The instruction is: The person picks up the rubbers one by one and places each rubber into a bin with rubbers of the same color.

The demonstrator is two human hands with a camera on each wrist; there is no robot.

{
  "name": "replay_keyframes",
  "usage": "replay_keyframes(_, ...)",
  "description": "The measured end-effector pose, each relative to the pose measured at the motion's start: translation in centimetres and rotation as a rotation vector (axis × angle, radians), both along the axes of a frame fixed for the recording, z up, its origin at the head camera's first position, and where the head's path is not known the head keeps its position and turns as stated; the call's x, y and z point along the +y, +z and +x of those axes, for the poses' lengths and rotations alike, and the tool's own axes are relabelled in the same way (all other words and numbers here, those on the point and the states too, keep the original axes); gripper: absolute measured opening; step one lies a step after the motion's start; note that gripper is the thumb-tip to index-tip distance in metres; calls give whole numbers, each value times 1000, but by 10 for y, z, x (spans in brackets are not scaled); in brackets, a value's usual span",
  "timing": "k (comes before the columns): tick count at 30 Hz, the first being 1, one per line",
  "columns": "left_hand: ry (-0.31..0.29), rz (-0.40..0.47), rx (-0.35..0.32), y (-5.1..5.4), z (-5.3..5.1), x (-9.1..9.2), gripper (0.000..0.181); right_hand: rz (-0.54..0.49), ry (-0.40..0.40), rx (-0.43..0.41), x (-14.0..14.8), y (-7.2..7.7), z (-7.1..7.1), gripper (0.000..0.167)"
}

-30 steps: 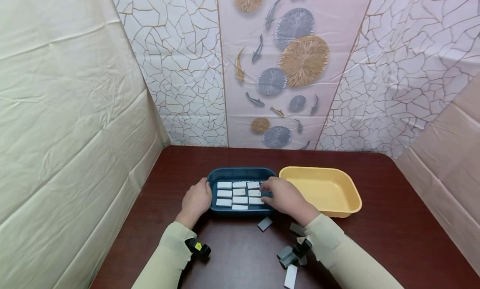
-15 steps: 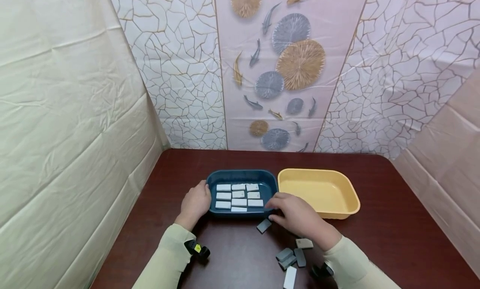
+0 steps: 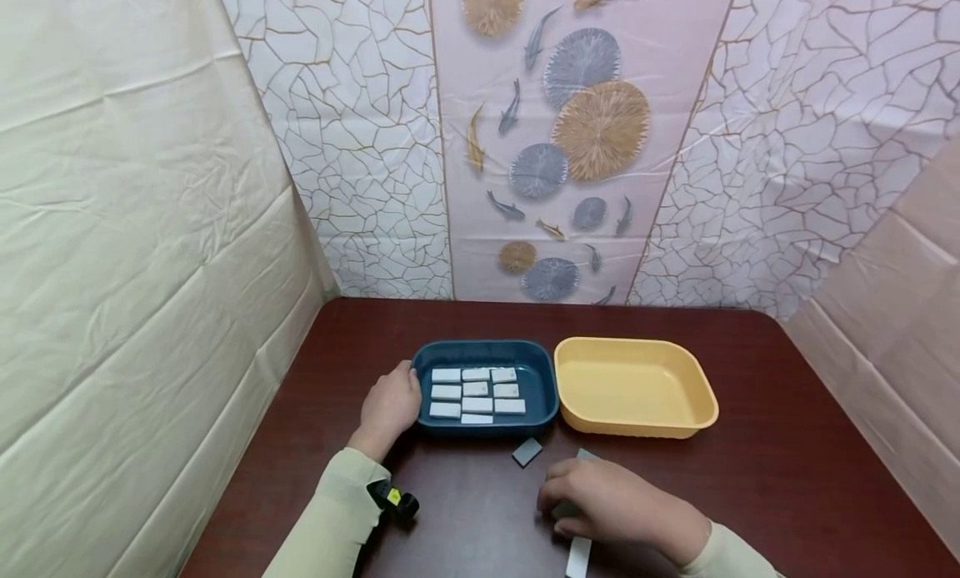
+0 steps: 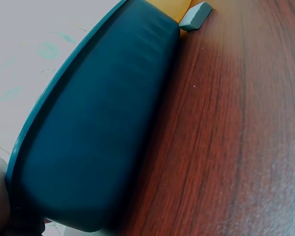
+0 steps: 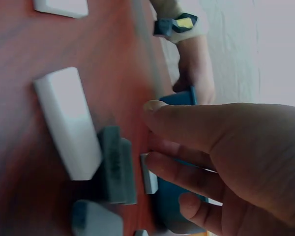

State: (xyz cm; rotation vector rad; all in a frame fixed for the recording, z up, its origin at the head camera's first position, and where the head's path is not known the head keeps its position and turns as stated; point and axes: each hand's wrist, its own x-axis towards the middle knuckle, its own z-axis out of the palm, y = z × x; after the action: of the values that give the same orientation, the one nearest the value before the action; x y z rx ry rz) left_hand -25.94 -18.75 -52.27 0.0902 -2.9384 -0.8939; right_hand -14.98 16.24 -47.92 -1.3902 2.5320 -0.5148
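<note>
My left hand (image 3: 390, 401) grips the left end of a dark blue plastic tray (image 3: 542, 382); the tray's outer wall fills much of the left wrist view. Inside lie several white rectangular tiles (image 3: 477, 405) in rough rows. My right hand (image 3: 617, 499) hovers low over loose tiles on the table, thumb and fingers apart with nothing between them. It hides most of these tiles in the head view. In the right wrist view a white tile (image 5: 71, 123) and grey tiles (image 5: 117, 164) lie near the fingers. One grey tile (image 3: 527, 452) rests before the tray.
A yellow tray (image 3: 637, 386) stands just right of the blue one, with no tiles visible in it. Both are on a dark red wooden table (image 3: 457, 495). Patterned cloth (image 3: 375, 144) hangs behind the table, with plain cloth at both sides.
My right hand has left the blue tray and come toward me, down to the loose tiles. The left hand keeps hold of the tray.
</note>
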Motion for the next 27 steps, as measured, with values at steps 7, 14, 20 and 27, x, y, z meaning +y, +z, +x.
replay_keyframes(7, -4, -3, 5, 0, 0, 0, 41, -10, 56, -47, 10, -3, 13, 30)
replay_keyframes(14, 4, 0, 1, 2, 1, 1, 41, -5, 86, -25, 20, -5, 19, 38)
replay_keyframes(20, 9, -10, 5, 3, 1, 1, 41, 31, 138, 40, 21, -11, 20, 40)
replay_keyframes(27, 12, -9, -4, 3, 1, 1, 41, 40, 130, 48, 19, -14, 21, 37)
